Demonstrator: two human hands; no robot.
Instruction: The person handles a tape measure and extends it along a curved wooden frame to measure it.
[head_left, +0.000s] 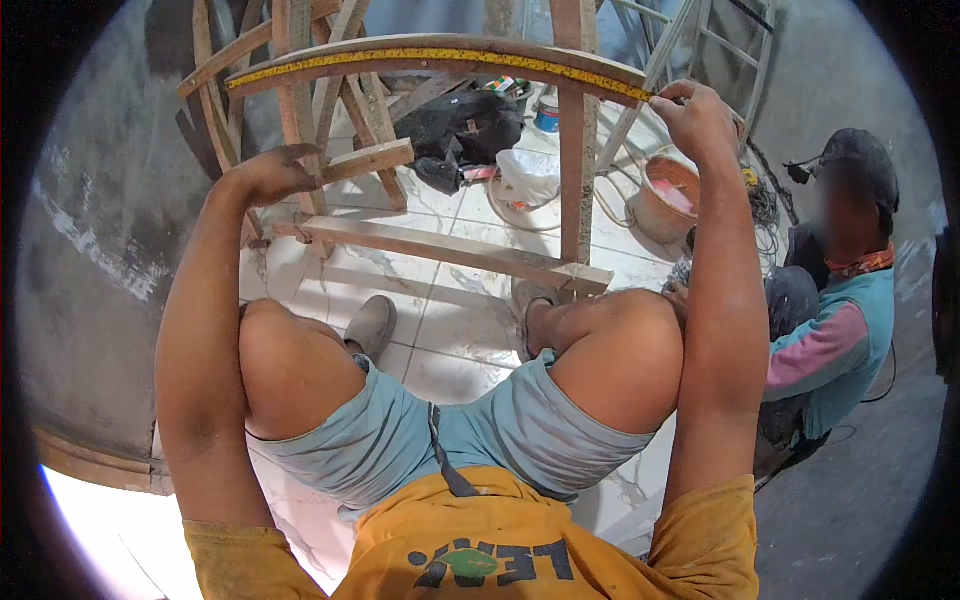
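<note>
A yellow tape measure stretches along the face of a wooden plank that lies across the top of a timber frame. At the plank's right end, my right hand pinches the tape between thumb and fingers. My left hand is lower on the left, in front of an upright wooden post. Its fingers are apart and bent toward the post, with nothing visible in them; whether they touch the wood I cannot tell. A lower wooden rail crosses the frame in front of my feet.
A person crouches close on my right. Beyond the frame are a black bag, a white plastic bag, a paint can and a bucket. A ladder leans behind. Tangled wire lies near the bucket.
</note>
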